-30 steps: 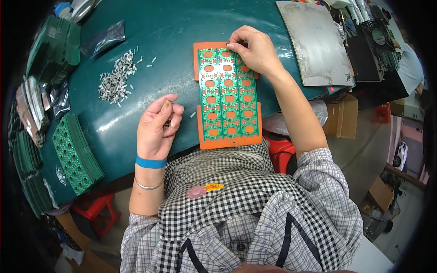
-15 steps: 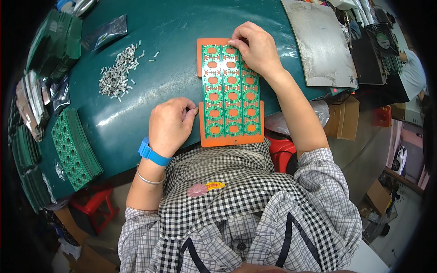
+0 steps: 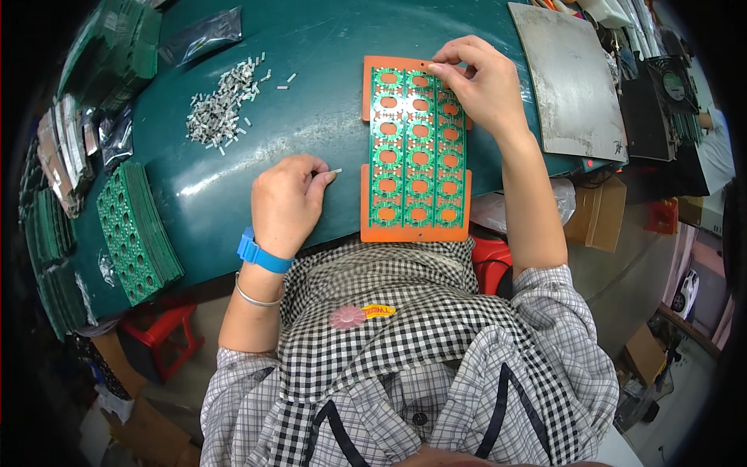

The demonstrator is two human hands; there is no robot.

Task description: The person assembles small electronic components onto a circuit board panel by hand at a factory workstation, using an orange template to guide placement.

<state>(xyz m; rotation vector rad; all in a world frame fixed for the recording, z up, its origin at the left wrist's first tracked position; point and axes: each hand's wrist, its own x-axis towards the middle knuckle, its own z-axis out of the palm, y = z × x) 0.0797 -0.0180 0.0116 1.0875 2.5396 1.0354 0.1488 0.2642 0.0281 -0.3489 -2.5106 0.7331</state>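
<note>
Your left hand pinching a small metal pin on the green table, your right hand closed on the top edge of the circuit panel, pile of pins well apart at left.

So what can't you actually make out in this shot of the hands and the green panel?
Head view only:
- Right hand: its fingertips cover the top right corner of the green circuit panel; any part in that grip is hidden.
- Left hand: a small metal piece shows at its fingertips; its shape is too small to tell, and the palm is out of sight.
- Pile of metal pieces: too small to count.
- Stacked green panels: lower ones hidden by those on top.
</note>
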